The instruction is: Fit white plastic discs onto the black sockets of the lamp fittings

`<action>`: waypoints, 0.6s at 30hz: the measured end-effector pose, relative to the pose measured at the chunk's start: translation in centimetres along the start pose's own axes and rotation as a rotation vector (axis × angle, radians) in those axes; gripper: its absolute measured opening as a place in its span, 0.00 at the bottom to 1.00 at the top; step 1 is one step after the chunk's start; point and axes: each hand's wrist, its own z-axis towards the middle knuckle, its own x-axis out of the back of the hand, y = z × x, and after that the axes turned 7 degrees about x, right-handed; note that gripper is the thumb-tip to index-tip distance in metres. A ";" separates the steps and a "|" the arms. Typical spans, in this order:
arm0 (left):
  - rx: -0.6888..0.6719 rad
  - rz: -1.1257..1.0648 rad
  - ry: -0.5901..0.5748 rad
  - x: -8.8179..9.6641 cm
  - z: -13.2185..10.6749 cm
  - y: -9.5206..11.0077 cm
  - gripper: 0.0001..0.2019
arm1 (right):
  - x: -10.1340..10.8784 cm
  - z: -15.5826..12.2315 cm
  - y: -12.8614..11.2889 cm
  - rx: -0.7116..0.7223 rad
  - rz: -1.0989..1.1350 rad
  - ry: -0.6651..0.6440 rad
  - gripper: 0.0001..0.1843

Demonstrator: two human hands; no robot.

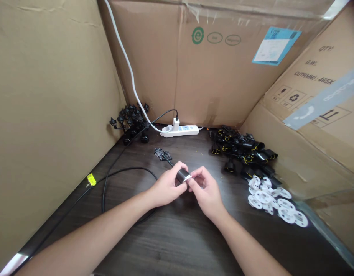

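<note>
My left hand [171, 184] is wrapped round the black cylindrical base of a miniature street lamp [183, 176]. The lamp lies tilted, its lantern heads [163, 154] pointing away to the upper left and its base end turned toward my right hand [206, 191]. At that open end sits a white round disc [188, 178], partly hidden by my fingers. My right hand pinches at the disc's edge with thumb and fingers. Whether the disc is fully seated in the base I cannot tell.
White discs [263, 197] lie heaped at the right, below a pile of black lamps with yellow wires [248, 158]. More lamps [133, 119] stand at the back left. A white power strip [181, 131] and a looped black cable [104, 188] lie on the dark table; cardboard walls [217, 76] surround it.
</note>
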 end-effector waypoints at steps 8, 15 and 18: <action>-0.017 0.027 0.013 -0.1 -0.1 -0.2 0.11 | 0.0 0.1 0.0 -0.049 0.028 -0.035 0.13; -0.006 0.064 0.024 0.1 0.0 -0.3 0.10 | -0.1 0.1 -0.3 0.098 -0.039 0.059 0.09; -0.005 0.068 0.025 0.1 0.0 -0.2 0.10 | -0.1 0.1 -0.4 0.132 -0.053 0.069 0.07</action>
